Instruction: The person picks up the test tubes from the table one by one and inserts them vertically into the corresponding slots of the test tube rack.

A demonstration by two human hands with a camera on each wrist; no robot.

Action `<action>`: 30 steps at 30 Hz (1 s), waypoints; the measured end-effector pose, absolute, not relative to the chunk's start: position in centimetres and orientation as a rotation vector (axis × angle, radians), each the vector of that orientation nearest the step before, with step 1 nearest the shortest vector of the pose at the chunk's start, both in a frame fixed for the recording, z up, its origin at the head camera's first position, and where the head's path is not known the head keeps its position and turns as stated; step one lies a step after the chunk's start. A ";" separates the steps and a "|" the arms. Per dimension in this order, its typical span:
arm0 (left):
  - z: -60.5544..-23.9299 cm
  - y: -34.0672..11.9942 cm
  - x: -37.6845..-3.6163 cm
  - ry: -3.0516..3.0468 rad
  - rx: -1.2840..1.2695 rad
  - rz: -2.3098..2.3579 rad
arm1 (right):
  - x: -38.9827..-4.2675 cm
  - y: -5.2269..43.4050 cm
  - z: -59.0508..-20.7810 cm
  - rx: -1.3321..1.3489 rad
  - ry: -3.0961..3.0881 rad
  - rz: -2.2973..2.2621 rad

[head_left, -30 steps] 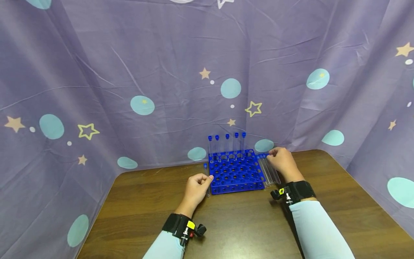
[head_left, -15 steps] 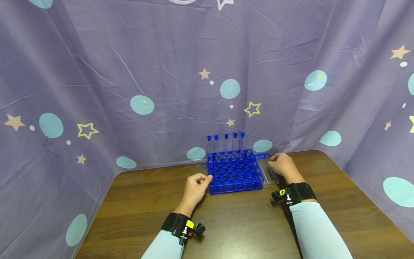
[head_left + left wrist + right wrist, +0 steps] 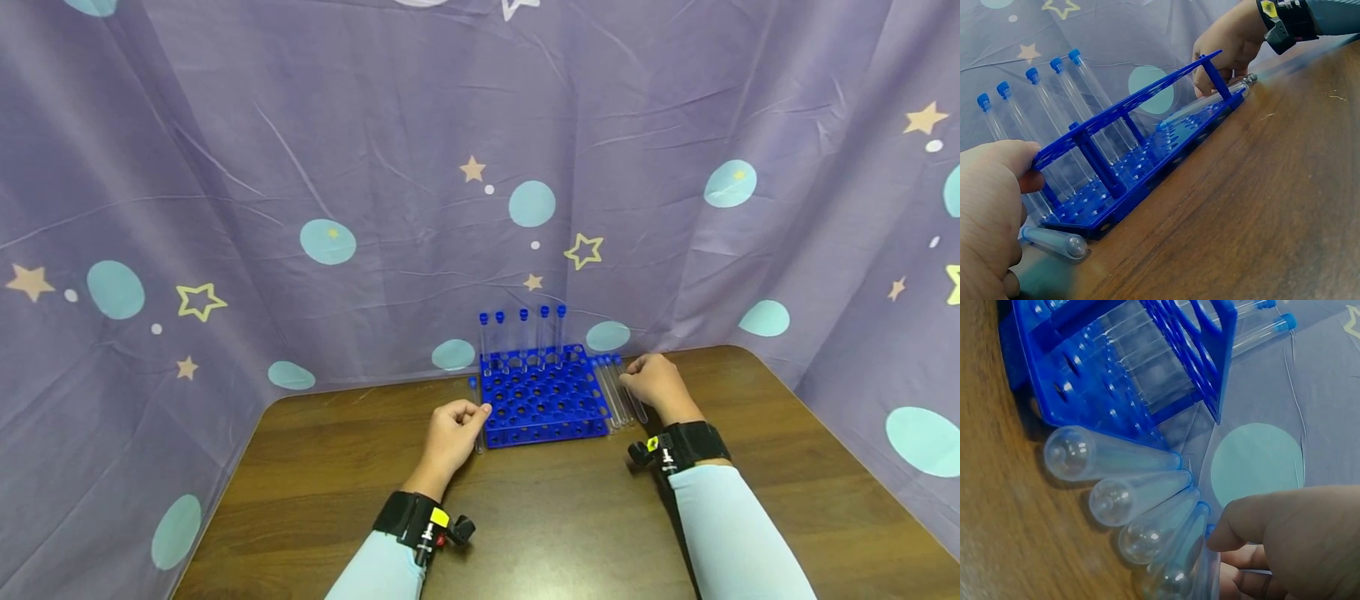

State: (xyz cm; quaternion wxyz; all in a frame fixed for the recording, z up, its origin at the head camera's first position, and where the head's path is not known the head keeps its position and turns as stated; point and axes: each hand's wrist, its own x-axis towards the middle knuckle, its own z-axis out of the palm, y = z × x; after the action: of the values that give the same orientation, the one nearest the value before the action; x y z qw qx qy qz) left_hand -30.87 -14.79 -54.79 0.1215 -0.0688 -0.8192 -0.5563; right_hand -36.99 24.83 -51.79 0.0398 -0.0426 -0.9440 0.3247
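A blue test tube rack (image 3: 546, 423) stands on the table with several blue-capped clear tubes (image 3: 523, 337) upright in its back row. My left hand (image 3: 452, 433) pinches the near left corner of its upper plate, thumb above and a finger beneath. Under that hand, a loose capped tube (image 3: 1057, 242) lies along the rack's left side. Several more capped tubes (image 3: 1119, 453) lie fanned on the table to the right of the rack. My right hand (image 3: 657, 385) pinches the outermost test tube (image 3: 1212, 572) of these at its cap end, the thumb covering part of the cap.
The brown wooden table (image 3: 555, 533) extends toward me in front of the rack. A purple curtain (image 3: 420, 208) with stars and dots hangs right behind the table's far edge, close to the upright tubes.
My right hand has drawn slightly toward me from over the caps of the lying tubes. My left hand keeps its grip on the rack, which stays in place.
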 end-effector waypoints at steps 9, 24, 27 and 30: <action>-54.8 -14.9 -30.9 -2.406 -0.207 -1.607 | -39.6 26.6 -54.4 -0.144 -2.861 0.997; -55.0 -14.8 -31.1 -2.406 -0.192 -1.618 | -42.9 28.6 -58.5 -0.216 -2.874 0.941; -55.0 -14.8 -31.1 -2.411 -0.193 -1.617 | -41.4 27.7 -56.7 -0.212 -2.876 0.935; -54.9 -14.9 -31.0 -2.419 -0.191 -1.611 | -38.8 26.0 -53.8 -0.223 -2.874 0.927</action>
State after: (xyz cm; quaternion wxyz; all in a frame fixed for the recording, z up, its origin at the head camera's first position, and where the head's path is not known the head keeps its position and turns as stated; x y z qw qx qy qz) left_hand -31.01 -14.86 -54.95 0.1143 -0.0653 -0.8250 -0.5495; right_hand -38.85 25.96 -53.80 0.0568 -0.0735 -0.9476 0.3058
